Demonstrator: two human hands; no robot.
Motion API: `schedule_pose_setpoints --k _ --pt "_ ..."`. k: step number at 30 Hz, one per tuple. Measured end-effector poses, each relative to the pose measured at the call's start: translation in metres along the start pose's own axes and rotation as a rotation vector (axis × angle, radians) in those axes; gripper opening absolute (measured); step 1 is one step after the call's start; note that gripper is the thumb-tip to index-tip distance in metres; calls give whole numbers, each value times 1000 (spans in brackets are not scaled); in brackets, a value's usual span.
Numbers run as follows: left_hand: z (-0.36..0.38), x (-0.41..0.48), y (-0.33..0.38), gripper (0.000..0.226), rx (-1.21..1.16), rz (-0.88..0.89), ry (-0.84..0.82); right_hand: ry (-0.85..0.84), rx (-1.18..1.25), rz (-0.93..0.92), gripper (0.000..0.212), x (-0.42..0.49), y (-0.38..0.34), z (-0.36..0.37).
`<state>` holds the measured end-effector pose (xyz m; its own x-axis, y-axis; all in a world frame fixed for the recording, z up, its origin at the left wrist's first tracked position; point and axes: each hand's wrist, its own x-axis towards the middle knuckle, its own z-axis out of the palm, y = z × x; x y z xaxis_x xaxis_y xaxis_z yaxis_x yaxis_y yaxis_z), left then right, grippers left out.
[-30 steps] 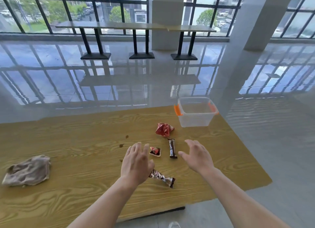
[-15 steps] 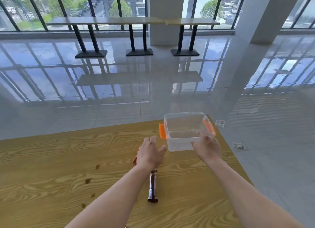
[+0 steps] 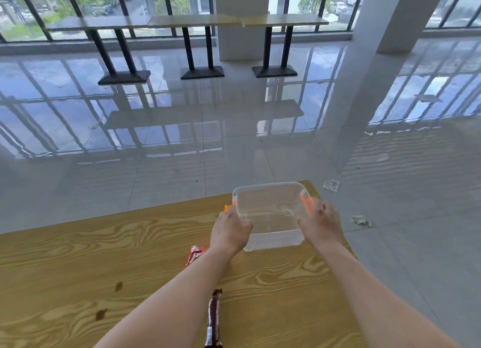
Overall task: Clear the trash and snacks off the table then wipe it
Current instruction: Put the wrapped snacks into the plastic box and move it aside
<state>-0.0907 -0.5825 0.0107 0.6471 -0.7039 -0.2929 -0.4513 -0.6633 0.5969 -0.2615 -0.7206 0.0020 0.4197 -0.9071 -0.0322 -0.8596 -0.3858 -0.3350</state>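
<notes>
Clear plastic container (image 3: 270,212) with orange latches stands at centre right of the frame, on the far right corner of the wooden table (image 3: 78,256). Left hand (image 3: 229,230) grips its left rim, fingers curled over the edge. Right hand (image 3: 321,224) grips the right side, fingers bent against the orange latch. Red wrapper (image 3: 194,254) lies beside the left wrist. Brown snack bar (image 3: 214,316) lies at bottom centre. Brown stains (image 3: 118,286) mark the table, lower left. Litter scraps (image 3: 331,185) lie on the floor, right.
</notes>
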Motion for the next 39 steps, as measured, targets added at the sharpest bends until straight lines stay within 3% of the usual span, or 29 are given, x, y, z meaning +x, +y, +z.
schedule_pose_setpoints --k 5,9,12,16,25,29,34,39 --pt "5 12 -5 27 24 24 23 -43 97 103 61 2 -4 2" --pt "7 18 -8 36 -17 -69 20 19 105 92 52 4 -3 7" --pt "6 22 -13 25 -124 -108 -32 77 108 52 38 3 -5 7" --pt "-9 18 -17 20 -261 -66 29 127 173 69 25 -3 -12 -1" --pt "-96 -42 -71 35 -474 -29 283 128 275 -232 43 -29 -102 -17" --pt "-136 -87 -118 45 -511 -70 401 27 324 -331 29 -57 -154 -6" --pt "-181 -163 -182 48 -530 -103 550 -42 357 -509 34 -117 -219 13" --pt "-213 -241 -257 53 -554 -203 686 -150 408 -619 13 -196 -286 40"
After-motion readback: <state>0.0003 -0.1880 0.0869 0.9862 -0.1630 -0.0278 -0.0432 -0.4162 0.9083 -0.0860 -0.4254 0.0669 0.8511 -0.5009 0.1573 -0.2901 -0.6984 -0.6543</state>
